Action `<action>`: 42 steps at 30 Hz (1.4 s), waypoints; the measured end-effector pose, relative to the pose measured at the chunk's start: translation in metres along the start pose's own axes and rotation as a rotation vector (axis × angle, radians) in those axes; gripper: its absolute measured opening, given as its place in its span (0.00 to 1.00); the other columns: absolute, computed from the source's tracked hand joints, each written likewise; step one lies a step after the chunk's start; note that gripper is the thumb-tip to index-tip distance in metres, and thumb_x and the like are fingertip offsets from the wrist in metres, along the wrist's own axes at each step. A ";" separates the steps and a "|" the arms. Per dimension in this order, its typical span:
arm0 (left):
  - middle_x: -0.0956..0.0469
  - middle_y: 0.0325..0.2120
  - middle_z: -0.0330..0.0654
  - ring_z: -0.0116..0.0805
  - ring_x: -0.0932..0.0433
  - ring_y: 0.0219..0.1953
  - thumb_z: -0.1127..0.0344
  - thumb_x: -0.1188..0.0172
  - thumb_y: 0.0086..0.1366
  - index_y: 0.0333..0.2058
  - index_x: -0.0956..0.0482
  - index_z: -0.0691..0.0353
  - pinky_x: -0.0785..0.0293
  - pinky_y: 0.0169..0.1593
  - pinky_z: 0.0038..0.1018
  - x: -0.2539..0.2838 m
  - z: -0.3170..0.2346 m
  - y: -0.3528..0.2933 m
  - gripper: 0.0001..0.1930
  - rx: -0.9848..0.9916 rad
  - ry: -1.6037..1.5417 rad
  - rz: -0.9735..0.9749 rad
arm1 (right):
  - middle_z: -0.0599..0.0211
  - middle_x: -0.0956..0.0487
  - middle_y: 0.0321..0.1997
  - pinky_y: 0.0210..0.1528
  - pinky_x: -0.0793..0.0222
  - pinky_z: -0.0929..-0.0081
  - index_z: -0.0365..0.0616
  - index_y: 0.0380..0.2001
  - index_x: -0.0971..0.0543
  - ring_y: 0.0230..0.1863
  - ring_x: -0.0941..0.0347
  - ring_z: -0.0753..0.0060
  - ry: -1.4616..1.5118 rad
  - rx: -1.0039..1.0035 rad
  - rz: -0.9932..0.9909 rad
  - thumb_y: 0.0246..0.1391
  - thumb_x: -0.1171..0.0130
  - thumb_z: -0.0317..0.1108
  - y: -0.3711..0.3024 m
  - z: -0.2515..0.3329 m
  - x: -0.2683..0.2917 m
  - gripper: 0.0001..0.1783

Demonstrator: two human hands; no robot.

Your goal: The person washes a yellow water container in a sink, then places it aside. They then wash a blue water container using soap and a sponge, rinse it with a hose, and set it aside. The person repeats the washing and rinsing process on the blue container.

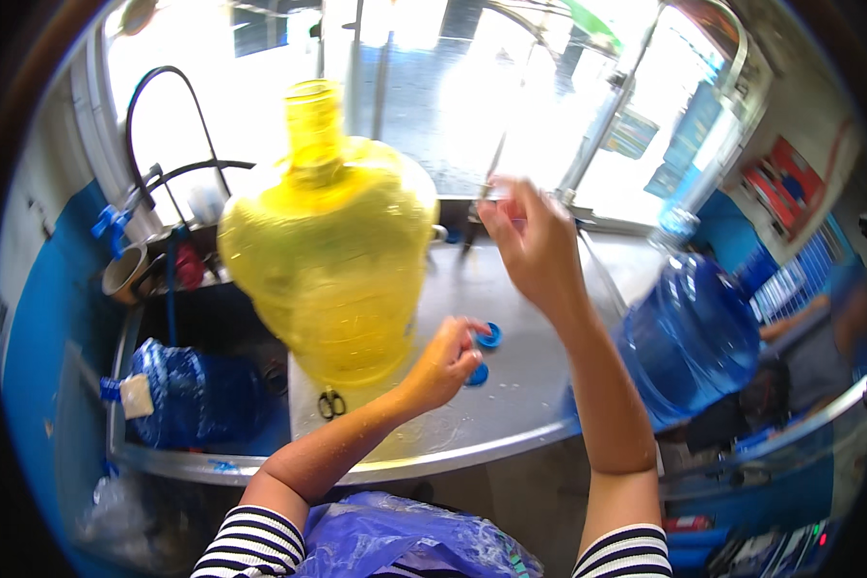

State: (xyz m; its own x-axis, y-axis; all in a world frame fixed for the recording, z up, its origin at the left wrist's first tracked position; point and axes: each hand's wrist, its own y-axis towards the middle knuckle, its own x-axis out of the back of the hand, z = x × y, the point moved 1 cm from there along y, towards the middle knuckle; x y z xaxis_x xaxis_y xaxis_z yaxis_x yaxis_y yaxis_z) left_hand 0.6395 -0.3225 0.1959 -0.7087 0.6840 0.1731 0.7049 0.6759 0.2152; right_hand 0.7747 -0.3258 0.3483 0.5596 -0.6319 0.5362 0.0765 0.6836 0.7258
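My left hand (443, 364) is over the metal counter, its bent fingers apart and nothing visible in them. Its fingertips are close beside two blue bottle caps (488, 336); I cannot tell whether they touch. Higher and farther right, my right hand (538, 249) is raised with curled fingers. Motion blurs them, so what they hold, if anything, is unclear. To the left of both hands, a large yellow water jug (342, 260) stands upright, its neck uncapped. Small black scissors (331, 405) lie at its base.
A blue water jug (689, 337) stands on the right, beside my right forearm. Another blue jug (197, 390) lies in the sink at left. Black hoses (178, 77) loop near the blue tap (114, 226). A person (828, 337) is at far right. The counter's metal rim (462, 458) runs before me.
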 end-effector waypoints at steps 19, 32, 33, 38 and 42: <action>0.36 0.56 0.55 0.57 0.40 0.62 0.58 0.34 0.51 0.58 0.32 0.50 0.38 0.61 0.45 -0.259 -0.205 0.277 0.33 -0.921 0.164 0.070 | 0.70 0.20 0.35 0.40 0.28 0.75 0.45 0.42 0.21 0.35 0.24 0.71 -0.359 -0.351 -0.471 0.55 0.37 0.41 -0.031 -0.129 0.351 0.15; 0.22 0.32 0.47 0.38 0.21 0.32 0.51 0.42 0.58 0.38 0.23 0.61 0.25 0.35 0.35 -0.311 -0.219 0.284 0.19 0.076 -0.610 0.305 | 0.66 0.20 0.38 0.47 0.28 0.65 0.46 0.38 0.22 0.37 0.24 0.67 0.580 -0.870 -0.565 0.57 0.46 0.39 -0.041 -0.177 0.350 0.11; 0.22 0.32 0.47 0.38 0.21 0.32 0.52 0.42 0.58 0.39 0.23 0.61 0.25 0.36 0.36 -0.314 -0.215 0.289 0.18 0.056 -0.611 0.290 | 0.66 0.20 0.38 0.47 0.28 0.66 0.46 0.38 0.22 0.38 0.24 0.67 0.572 -0.887 -0.527 0.57 0.46 0.39 -0.036 -0.179 0.353 0.10; 0.22 0.34 0.49 0.39 0.22 0.33 0.55 0.45 0.61 0.42 0.21 0.61 0.26 0.39 0.36 -0.331 -0.195 0.305 0.17 -0.252 -0.546 0.245 | 0.68 0.21 0.35 0.46 0.28 0.66 0.45 0.35 0.23 0.36 0.25 0.67 0.428 -0.775 -0.572 0.59 0.47 0.42 -0.038 -0.201 0.363 0.12; 0.23 0.41 0.55 0.42 0.24 0.42 0.47 0.49 0.66 0.45 0.23 0.70 0.29 0.48 0.36 -0.309 -0.183 0.279 0.27 -0.387 -0.354 0.186 | 0.62 0.22 0.40 0.48 0.30 0.67 0.40 0.41 0.24 0.42 0.25 0.65 0.312 -0.885 -0.737 0.62 0.52 0.53 -0.040 -0.166 0.325 0.24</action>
State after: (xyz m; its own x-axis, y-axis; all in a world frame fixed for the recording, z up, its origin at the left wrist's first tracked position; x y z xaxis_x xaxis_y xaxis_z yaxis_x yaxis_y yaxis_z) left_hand 1.0498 -0.3958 0.3784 -0.4729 0.8777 -0.0776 0.7072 0.4307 0.5607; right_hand 1.0908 -0.4983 0.4222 0.3094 -0.9455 -0.1018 0.9373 0.2852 0.2005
